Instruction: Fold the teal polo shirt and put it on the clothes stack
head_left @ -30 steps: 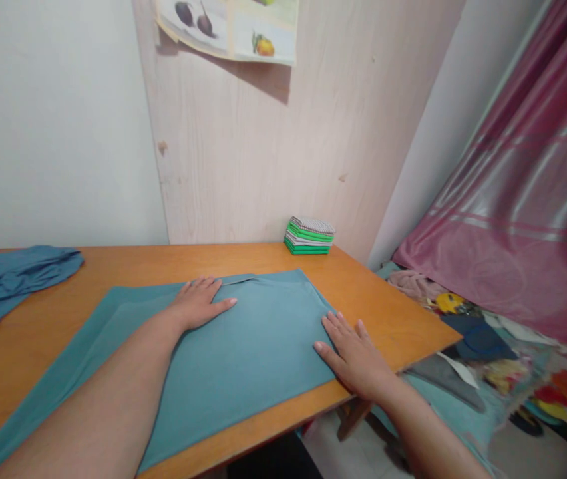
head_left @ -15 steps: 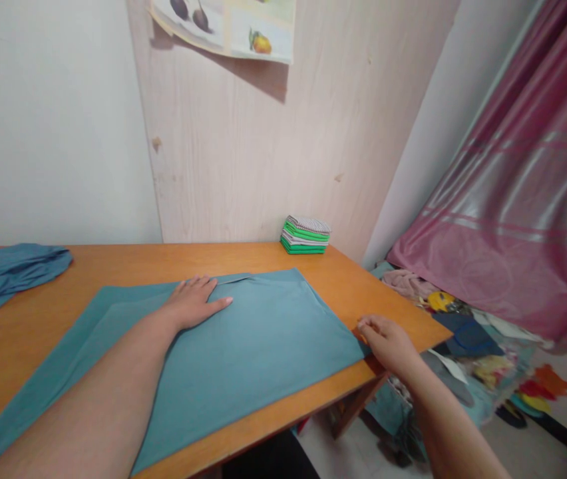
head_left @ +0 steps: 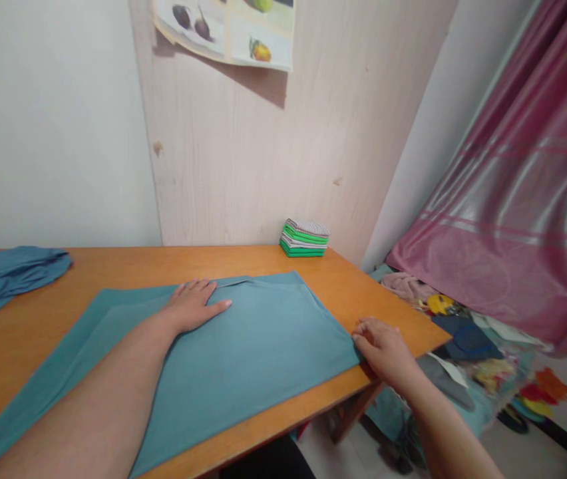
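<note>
A large teal cloth (head_left: 258, 332) lies spread over the table, its layers folded and its far edge slightly puckered. My left hand (head_left: 191, 306) rests flat on the far part of it, fingers stretched and thumb apart. At the cloth's right corner, my right hand (head_left: 378, 344) is closed, with bent fingers and the thumb against the fabric. That corner is partly hidden behind the hand. My left forearm covers part of the cloth's left side.
The orange wooden table (head_left: 114, 266) meets the wall at the back. A stack of folded green and striped cloths (head_left: 305, 238) stands at the far right. A crumpled blue cloth (head_left: 14, 273) lies at left. Beyond the right edge are piled fabrics (head_left: 468, 339) and a pink curtain (head_left: 503, 233).
My right hand has shifted slightly left at the corner of the teal cloth, drawing that corner in a little. My left hand stays flat in nearly the same place.
</note>
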The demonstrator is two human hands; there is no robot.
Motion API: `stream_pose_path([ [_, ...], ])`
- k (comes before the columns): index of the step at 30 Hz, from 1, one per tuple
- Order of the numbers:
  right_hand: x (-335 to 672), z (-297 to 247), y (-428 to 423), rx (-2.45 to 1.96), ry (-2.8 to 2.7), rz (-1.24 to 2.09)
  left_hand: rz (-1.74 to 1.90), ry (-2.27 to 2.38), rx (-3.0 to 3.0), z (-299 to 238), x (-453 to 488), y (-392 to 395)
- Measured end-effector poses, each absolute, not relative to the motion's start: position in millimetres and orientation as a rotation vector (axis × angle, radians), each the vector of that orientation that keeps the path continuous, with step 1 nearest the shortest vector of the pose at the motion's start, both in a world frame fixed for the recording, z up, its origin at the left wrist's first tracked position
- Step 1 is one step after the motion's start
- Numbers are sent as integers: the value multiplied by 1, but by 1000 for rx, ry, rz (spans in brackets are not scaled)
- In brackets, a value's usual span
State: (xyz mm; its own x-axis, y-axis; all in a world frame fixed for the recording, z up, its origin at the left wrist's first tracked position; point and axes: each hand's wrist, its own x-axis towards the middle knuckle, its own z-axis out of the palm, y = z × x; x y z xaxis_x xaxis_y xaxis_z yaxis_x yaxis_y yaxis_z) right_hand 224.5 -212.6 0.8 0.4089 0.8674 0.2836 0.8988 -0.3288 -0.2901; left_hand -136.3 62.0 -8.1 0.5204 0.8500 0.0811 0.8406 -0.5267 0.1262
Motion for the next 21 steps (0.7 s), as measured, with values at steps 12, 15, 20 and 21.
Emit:
stream_pose_path([
  [12,178,-3,-196,-2345,-1836,193,208,1492,2678,-8,-137,61],
  [15,176,3,-193,-2421,-1782,183,197,1504,2671,-9,-137,62],
  [20,160,17,-176,-2304,-1826,104,195,1511,2669,-7,-136,60],
  [21,156,17,-172,-2265,-1866,110,193,1512,2669,-6,-136,59],
])
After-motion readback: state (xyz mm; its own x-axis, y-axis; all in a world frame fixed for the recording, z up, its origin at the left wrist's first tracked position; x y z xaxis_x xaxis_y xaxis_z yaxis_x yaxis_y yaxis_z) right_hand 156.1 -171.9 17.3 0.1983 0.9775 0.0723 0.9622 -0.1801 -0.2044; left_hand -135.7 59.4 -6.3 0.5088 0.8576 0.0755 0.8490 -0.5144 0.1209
